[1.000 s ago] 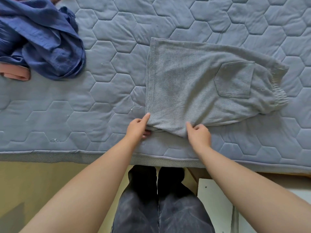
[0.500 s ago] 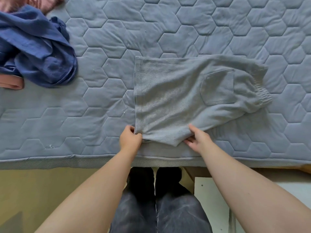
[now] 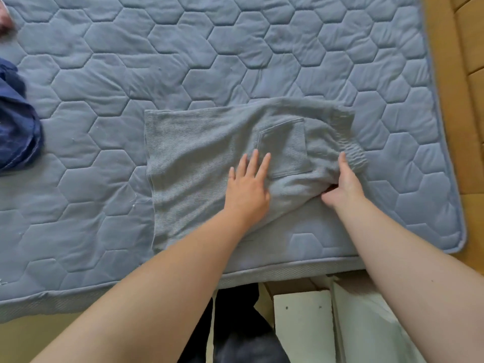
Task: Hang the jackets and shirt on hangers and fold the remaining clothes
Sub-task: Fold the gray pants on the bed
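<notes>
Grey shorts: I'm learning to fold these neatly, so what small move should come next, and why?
Probably the right hand should lift the waistband end and fold it leftward toward the leg hem. The grey shorts lie flat on the mattress, the left hand presses flat beside the pocket as an anchor, and the right hand grips the fabric just below the waistband.

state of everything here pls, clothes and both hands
grey shorts: laid out on the bed, pocket side up, fabric near the waistband bunched up
left hand: fingers straight, pressing flat on the shorts
right hand: pinches the bunched fabric by the waistband
blue garment: crumpled, unfolded, at the left edge
quilted bed cover: spread flat under the clothes
</notes>
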Tool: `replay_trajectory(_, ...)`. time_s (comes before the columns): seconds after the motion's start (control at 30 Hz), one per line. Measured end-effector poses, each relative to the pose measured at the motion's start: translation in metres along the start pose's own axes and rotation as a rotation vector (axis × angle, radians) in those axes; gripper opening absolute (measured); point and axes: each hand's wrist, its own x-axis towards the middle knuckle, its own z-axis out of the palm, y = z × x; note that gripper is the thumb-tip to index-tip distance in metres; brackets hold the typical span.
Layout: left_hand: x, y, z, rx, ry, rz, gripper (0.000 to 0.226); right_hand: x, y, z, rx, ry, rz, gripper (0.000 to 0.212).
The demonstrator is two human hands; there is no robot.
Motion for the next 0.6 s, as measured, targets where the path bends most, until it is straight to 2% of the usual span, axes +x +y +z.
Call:
replay_trajectory(0.1,0.04,0.03,-0.004,0.022,0.068,0.109,0.072,0.018,-0.023,0.0,0.009,-0.028,0.025,0.034)
replay_trajectory(0.17,0.06,0.048,0.003,0.087,0.092,0.169,0.068,0.032,-0.027,-0.008,0.015,-0.016,0.015,0.03)
replay_trajectory(0.2,0.068,0.057,0.009,0.116,0.071,0.197,0.067,0.041,-0.029,-0.015,0.02,0.011,-0.001,0.04)
replay_trajectory(0.27,0.083,0.074,0.025,0.12,-0.092,0.199,0.069,0.052,-0.035,-0.028,-0.026,0.12,-0.082,0.07)
replay_trajectory(0.33,0.101,0.085,0.029,0.041,-0.287,0.135,0.074,0.05,-0.046,-0.031,-0.13,0.256,-0.171,0.075)
replay_trajectory(0.4,0.113,0.088,0.021,-0.185,-0.33,0.08,0.078,0.044,-0.054,-0.026,-0.249,0.305,-0.274,0.061)
replay_trajectory(0.5,0.106,0.081,0.004,-0.869,-0.246,-0.13,0.072,0.006,-0.052,-0.01,-0.48,0.309,-0.61,0.031)
replay_trajectory(0.6,0.084,0.062,-0.013,-1.498,-0.18,-0.462,0.045,-0.037,-0.028,0.005,-0.714,0.093,-0.975,0.017)
